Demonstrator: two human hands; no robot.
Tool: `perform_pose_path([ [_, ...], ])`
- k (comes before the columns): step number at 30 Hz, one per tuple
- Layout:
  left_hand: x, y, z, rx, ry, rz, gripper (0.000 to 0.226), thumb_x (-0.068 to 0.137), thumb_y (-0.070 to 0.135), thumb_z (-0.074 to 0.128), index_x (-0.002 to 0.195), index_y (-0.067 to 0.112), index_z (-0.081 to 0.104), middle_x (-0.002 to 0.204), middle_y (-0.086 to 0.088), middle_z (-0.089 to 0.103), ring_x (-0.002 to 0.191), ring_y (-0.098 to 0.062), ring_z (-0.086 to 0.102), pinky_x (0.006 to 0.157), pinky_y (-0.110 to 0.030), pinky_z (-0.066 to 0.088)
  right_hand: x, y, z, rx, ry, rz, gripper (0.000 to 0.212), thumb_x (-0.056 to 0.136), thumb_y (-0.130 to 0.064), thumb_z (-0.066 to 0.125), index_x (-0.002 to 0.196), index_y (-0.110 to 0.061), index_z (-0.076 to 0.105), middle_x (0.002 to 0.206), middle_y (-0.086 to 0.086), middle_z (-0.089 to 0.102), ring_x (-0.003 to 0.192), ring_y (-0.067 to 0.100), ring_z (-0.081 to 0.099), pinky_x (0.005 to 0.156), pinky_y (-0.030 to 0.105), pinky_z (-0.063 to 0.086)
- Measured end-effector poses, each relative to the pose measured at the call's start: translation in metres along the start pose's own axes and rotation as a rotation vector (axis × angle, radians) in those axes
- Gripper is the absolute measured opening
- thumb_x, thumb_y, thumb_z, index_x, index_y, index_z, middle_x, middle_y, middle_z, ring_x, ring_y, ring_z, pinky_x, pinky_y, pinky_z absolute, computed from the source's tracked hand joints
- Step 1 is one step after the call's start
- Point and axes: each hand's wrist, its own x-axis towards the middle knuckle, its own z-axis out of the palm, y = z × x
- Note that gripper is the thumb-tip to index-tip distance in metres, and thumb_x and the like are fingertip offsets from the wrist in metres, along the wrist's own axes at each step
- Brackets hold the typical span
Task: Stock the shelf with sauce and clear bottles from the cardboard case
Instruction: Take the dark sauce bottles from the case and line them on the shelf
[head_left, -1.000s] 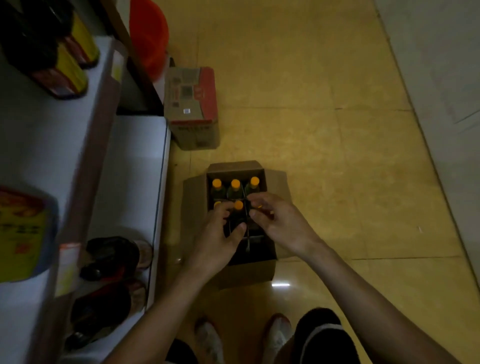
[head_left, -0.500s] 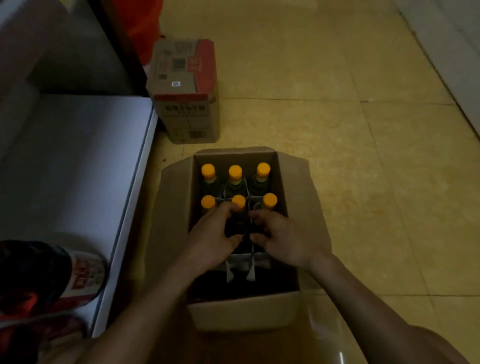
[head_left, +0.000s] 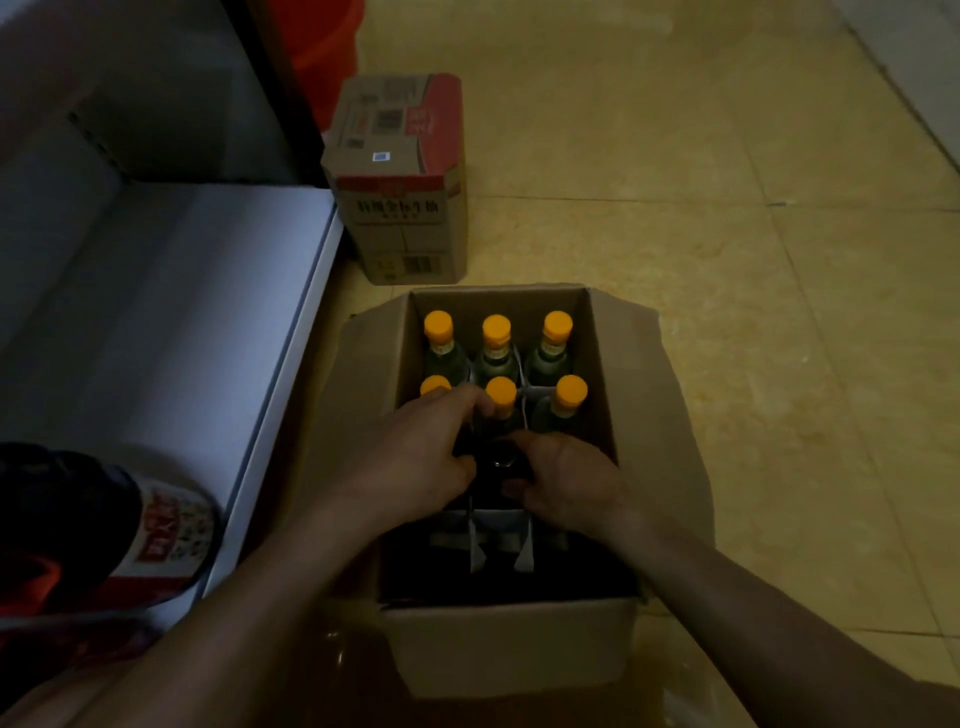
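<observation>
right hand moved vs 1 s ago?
Yes. The right hand drew back toward the camera; the second-row right orange cap it covered now shows.

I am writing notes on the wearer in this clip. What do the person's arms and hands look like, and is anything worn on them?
The left forearm and right forearm are bare to the frame's edge, with no sleeves in view. The left hand and right hand wear no gloves. No watch, bracelet or ring is visible, though the light is dim.
</observation>
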Motion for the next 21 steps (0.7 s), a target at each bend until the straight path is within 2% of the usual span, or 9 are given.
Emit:
perform_pose_path([
  [4, -0.001, -0.005, -0.003, 0.018, -0.003, 0.008, 0.056, 0.092, 0.014, 0.071, 0.14, 0.031, 0.048, 0.132, 0.001, 0.054, 0.125, -0.02, 0.053, 0.101, -0.045, 0.051, 0.001, -0.002, 0.005, 0.219, 0.006, 0.006, 0.035, 0.095, -0.033, 0.068, 0.129, -0.026, 0.06, 0.124, 0.004, 0.068, 0.116, 0.023, 0.063, 0.097, 0.042, 0.052],
  [6, 0.002, -0.006, -0.005, 0.017, -0.006, 0.012, 0.055, 0.092, 0.014, 0.071, 0.14, 0.029, 0.049, 0.133, -0.001, 0.054, 0.125, -0.021, 0.053, 0.102, -0.046, 0.051, -0.001, -0.001, 0.004, 0.274, 0.018, -0.015, 0.028, 0.095, -0.031, 0.069, 0.123, -0.026, 0.063, 0.114, -0.002, 0.068, 0.11, 0.019, 0.063, 0.092, 0.039, 0.052],
  [9, 0.004, -0.009, -0.008, 0.032, -0.017, 0.034, 0.054, 0.092, 0.016, 0.072, 0.14, 0.03, 0.05, 0.134, -0.001, 0.055, 0.124, -0.02, 0.054, 0.1, -0.044, 0.052, -0.006, -0.002, 0.0, 0.32, 0.043, -0.054, 0.02, 0.095, -0.026, 0.07, 0.115, -0.024, 0.067, 0.094, -0.017, 0.062, 0.1, 0.008, 0.06, 0.077, 0.021, 0.046],
  [12, 0.005, -0.016, -0.01, 0.063, -0.06, 0.063, 0.056, 0.092, 0.017, 0.073, 0.141, 0.03, 0.049, 0.137, 0.001, 0.055, 0.125, -0.017, 0.054, 0.101, -0.041, 0.052, -0.013, -0.002, -0.005, 0.335, 0.101, -0.089, 0.021, 0.095, -0.029, 0.07, 0.115, -0.028, 0.066, 0.102, -0.018, 0.066, 0.098, 0.004, 0.062, 0.079, 0.019, 0.045],
  [14, 0.005, -0.019, -0.01, 0.072, -0.081, 0.09, 0.055, 0.091, 0.019, 0.074, 0.139, 0.03, 0.05, 0.136, 0.003, 0.056, 0.125, -0.017, 0.055, 0.101, -0.041, 0.052, -0.019, -0.006, -0.014, 0.314, 0.156, -0.097, 0.016, 0.096, -0.033, 0.068, 0.11, -0.036, 0.063, 0.095, -0.024, 0.062, 0.088, -0.006, 0.058, 0.074, 0.013, 0.042],
  [16, 0.005, -0.02, -0.009, 0.058, -0.095, 0.101, 0.055, 0.09, 0.021, 0.075, 0.138, 0.033, 0.05, 0.135, 0.007, 0.057, 0.124, -0.014, 0.056, 0.1, -0.04, 0.052, -0.023, -0.011, -0.025, 0.337, 0.214, -0.1, 0.015, 0.095, -0.037, 0.068, 0.106, -0.043, 0.06, 0.095, -0.023, 0.064, 0.091, -0.004, 0.063, 0.079, 0.021, 0.051],
  [19, 0.004, -0.022, -0.008, -0.011, -0.097, 0.114, 0.063, 0.089, 0.024, 0.077, 0.141, 0.038, 0.045, 0.135, 0.011, 0.06, 0.123, -0.009, 0.058, 0.1, -0.04, 0.054, -0.031, -0.022, -0.04, 0.403, 0.295, -0.081, 0.015, 0.092, -0.044, 0.069, 0.106, -0.04, 0.065, 0.099, -0.015, 0.072, 0.096, 0.004, 0.068, 0.086, 0.038, 0.058],
  [21, 0.004, -0.023, -0.009, -0.097, -0.097, 0.114, 0.065, 0.087, 0.026, 0.079, 0.142, 0.039, 0.044, 0.132, 0.012, 0.063, 0.12, -0.007, 0.061, 0.099, -0.04, 0.056, -0.036, -0.03, -0.046, 0.407, 0.341, -0.079, 0.024, 0.092, -0.046, 0.068, 0.113, -0.035, 0.068, 0.105, -0.012, 0.073, 0.099, 0.008, 0.068, 0.086, 0.039, 0.057],
])
